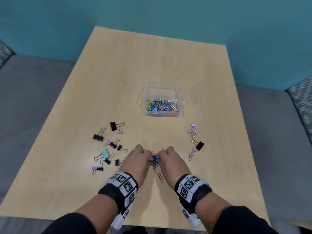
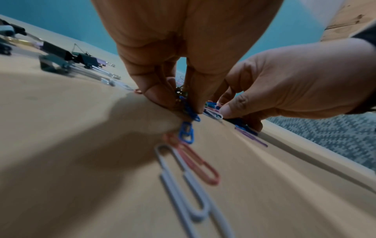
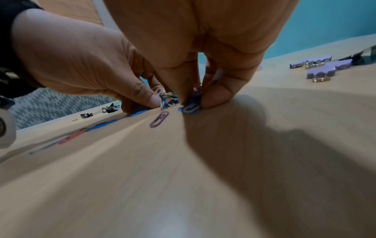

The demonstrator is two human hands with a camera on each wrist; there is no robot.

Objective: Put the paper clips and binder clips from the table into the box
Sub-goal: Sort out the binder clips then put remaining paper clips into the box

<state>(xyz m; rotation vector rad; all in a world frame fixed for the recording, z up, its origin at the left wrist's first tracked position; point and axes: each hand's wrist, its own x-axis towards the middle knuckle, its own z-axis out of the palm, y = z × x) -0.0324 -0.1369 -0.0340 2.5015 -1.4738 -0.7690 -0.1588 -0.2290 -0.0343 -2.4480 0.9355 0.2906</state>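
Pale wood-grain table [image 1: 152,65] – smooth, faint sheen, clear glossy plastic box [image 1: 183,97], woven patterned cloth cushions [image 1: 302,98]

From the head view the fingertips of both hands [image 1: 154,157] are hidden, curled down behind their backs over the paper clips [image 1: 155,160]. How many clips lie in that heap is too small to tell. In the left wrist view the white clip [image 2: 189,193] is blurred and cut off by the bottom edge. The binder clips [image 2: 67,58] there are blurred. The counter [image 3: 183,193] close to the right wrist camera is smeared.
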